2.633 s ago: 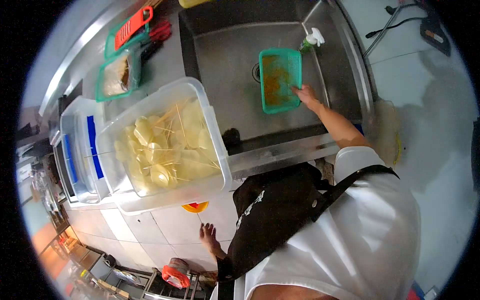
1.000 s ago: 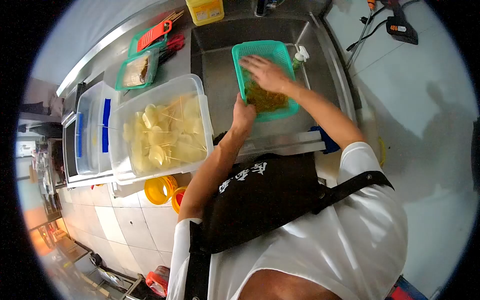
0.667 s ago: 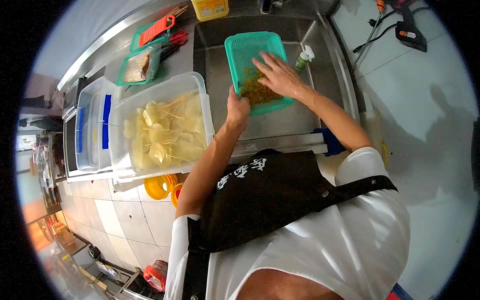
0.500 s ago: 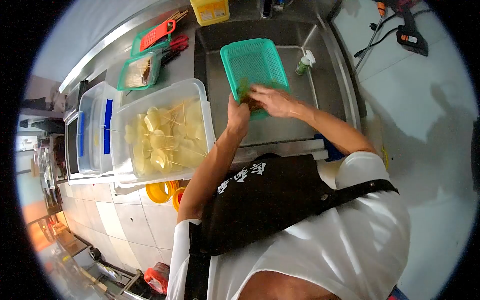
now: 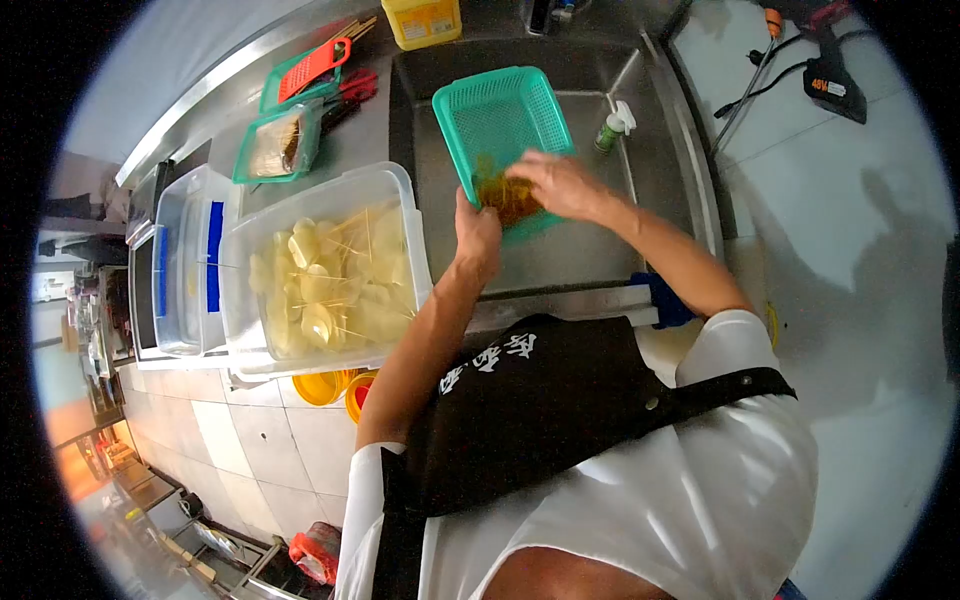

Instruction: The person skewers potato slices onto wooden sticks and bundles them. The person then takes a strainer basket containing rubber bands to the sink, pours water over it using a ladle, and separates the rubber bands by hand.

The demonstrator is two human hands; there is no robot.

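A green perforated basket (image 5: 505, 115) is tilted over the sink, with small brownish-orange and green pieces (image 5: 508, 198) gathered at its near end. My left hand (image 5: 478, 235) grips the basket's near left corner, thumb over the rim. Over the pieces is my right hand (image 5: 560, 185), its fingers bent and blurred by motion; whether it holds any is hidden. Left of the sink, a clear tub (image 5: 400, 185) holds pale yellow slices on thin sticks.
The steel sink (image 5: 660, 150) holds a spray bottle (image 5: 612, 128). Behind the tub are a small green tray (image 5: 243, 165), a red grater (image 5: 312, 68) and red-handled scissors (image 5: 357, 88). A yellow container (image 5: 423, 22) stands at the back; another clear bin (image 5: 185, 260) is at left.
My right hand has moved slightly up and right, its fingers now more bent, and more of the brownish pieces show. The basket has shifted slightly up and left, still in my left hand.
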